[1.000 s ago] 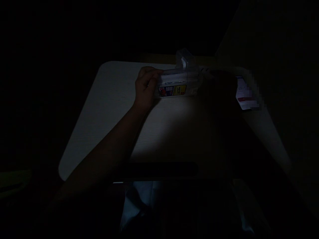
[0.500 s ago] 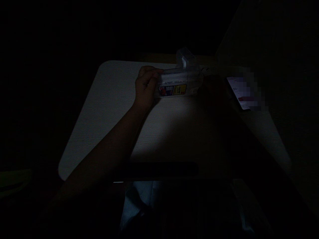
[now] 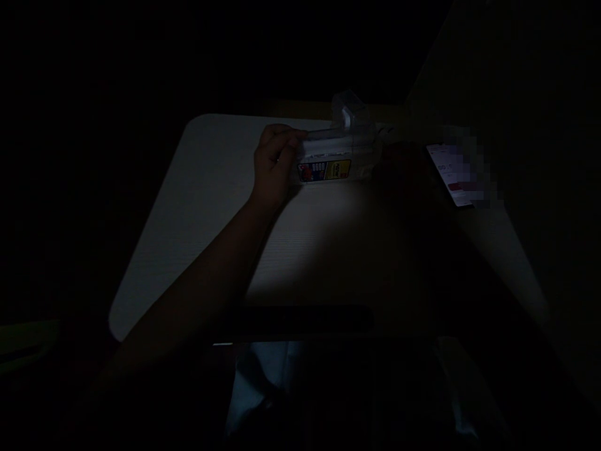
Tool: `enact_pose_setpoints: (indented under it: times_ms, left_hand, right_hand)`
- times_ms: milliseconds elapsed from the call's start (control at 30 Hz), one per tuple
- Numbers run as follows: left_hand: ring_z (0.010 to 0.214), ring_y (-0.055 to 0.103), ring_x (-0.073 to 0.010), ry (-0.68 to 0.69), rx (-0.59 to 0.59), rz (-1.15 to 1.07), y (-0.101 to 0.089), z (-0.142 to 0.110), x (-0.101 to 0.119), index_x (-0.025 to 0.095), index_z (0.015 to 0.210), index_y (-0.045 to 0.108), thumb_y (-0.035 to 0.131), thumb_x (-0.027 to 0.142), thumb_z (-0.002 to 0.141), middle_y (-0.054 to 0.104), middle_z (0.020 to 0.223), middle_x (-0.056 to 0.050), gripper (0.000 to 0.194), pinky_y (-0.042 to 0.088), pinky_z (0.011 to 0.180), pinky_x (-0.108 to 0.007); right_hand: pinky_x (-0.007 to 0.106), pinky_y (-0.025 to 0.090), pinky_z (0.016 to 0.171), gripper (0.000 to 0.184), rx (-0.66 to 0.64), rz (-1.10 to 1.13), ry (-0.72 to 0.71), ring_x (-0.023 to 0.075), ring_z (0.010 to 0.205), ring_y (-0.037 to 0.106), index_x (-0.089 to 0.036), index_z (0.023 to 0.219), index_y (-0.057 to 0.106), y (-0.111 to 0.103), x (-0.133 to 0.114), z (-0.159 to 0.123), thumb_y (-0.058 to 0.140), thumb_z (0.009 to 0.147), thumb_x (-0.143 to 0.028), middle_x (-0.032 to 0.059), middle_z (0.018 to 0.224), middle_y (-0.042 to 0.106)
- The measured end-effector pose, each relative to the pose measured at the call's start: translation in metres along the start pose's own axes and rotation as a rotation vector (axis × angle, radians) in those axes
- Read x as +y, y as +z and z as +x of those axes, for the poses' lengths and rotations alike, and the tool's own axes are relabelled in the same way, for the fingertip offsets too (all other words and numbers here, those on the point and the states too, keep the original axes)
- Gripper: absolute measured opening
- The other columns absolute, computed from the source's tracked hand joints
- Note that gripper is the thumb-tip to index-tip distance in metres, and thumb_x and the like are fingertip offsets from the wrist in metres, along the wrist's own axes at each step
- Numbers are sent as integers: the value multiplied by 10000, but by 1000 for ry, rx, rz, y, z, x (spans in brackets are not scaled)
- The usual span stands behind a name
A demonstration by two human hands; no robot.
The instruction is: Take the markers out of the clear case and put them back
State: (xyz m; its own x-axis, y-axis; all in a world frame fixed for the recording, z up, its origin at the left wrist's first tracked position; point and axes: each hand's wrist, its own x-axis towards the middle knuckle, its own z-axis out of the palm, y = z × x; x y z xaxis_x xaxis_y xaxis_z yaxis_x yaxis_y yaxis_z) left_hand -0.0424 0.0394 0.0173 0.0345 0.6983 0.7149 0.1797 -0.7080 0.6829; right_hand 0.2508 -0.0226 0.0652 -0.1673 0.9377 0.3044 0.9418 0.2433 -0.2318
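Observation:
My left hand [image 3: 277,160] is closed round the left end of a clear plastic box [image 3: 333,147], its fingers on the top edge and thumb on the near side. A label in yellow, blue and red shows on the box's front. The box rests near the far edge of the white table [image 3: 197,188]. Behind it rises another clear plastic piece [image 3: 348,109]; whether the two are joined I cannot tell. My right hand [image 3: 397,166] lies in deep shadow by the box's right end, its fingers hidden in the dark.
A phone [image 3: 453,175] with a lit screen, partly blurred out, lies on the right side of the table. Along the near edge runs a dark strip [image 3: 300,318]. Pale blue cloth [image 3: 263,376] shows below the table. The surroundings are nearly black.
Almost nothing has moved. The box and my left hand keep their places, and the light on them differs slightly.

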Motion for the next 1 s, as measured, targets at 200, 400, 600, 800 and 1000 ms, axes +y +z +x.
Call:
enact_pose_setpoints:
  times_ms: [200,400,600,800,1000]
  left_hand:
    - [1205,712,-325,-19,2,-22,0,1,2,299,990,795,622,798,912,720,1075,-84,533,569,1157,-577]
    - [1234,703,-327,-4,-1,-23,0,0,2,303,1006,787,614,767,940,711,1082,-81,499,562,1166,-582]
    - [1256,697,-331,-17,0,-17,1,-1,0,305,1021,786,608,768,943,703,1105,-82,503,566,1158,-573]
    - [1217,712,-320,-17,0,-20,0,0,4,311,1008,790,616,781,929,719,1090,-78,508,567,1169,-566]
    - [1228,708,-318,-3,-6,-22,0,0,2,308,1008,791,613,778,934,712,1082,-77,508,568,1173,-564]
  right_hand:
    - [566,487,1199,418,89,-36,37,348,1389,574,-251,1370,722,-11,10,-11,490,1060,-409,125,1470,644]
    - [554,413,1285,462,-56,-44,9,321,1478,528,-234,1477,661,-4,-6,-1,447,1075,-307,99,1553,598]
    - [535,445,1244,444,-33,2,30,314,1421,586,-178,1439,694,-15,-14,-6,455,1070,-231,140,1506,640]
    - [465,367,1289,447,-43,-22,9,300,1478,527,-116,1481,653,-16,-14,-6,483,1081,-218,197,1560,584]
    - [492,376,1282,473,-145,-76,19,306,1475,519,-151,1530,616,-14,-17,-1,469,1081,-170,188,1568,569]
